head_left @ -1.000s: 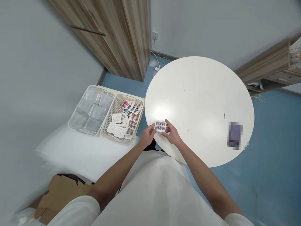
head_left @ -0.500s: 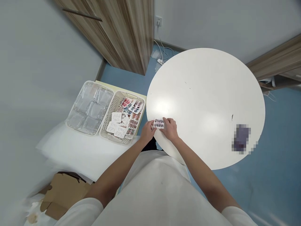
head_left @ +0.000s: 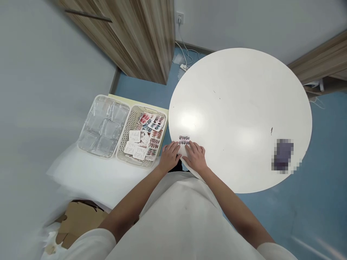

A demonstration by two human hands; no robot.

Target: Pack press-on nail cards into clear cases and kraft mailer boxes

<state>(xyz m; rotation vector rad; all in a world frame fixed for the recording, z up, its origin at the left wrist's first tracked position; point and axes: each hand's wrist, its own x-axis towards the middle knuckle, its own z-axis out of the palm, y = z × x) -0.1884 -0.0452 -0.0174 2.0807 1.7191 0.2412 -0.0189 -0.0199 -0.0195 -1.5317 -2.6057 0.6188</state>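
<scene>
A small card with two rows of dark, shiny nail-shaped pieces [head_left: 184, 140] lies on the white round table [head_left: 238, 97], near its left front edge. My left hand [head_left: 170, 156] is at the card's lower left corner, fingers spread and resting at the table edge. Against the lower right corner is my right hand [head_left: 195, 156], its fingers also apart. Neither hand is wrapped round the card. To the left, a perforated basket [head_left: 127, 131] holds many similar cards [head_left: 154, 143], some showing their printed white backs [head_left: 135, 136].
A second tray [head_left: 81, 139] with clear plastic packs [head_left: 110, 129] stands left of the basket. A blurred dark object [head_left: 283, 154] lies at the table's right. Behind are a wooden cabinet [head_left: 141, 36] and a power strip [head_left: 183, 67]. Cardboard [head_left: 78, 220] is at lower left.
The card, earlier held between both hands, now lies on the table. My hands have moved slightly down from its sides to its lower corners, and the fingers have opened.
</scene>
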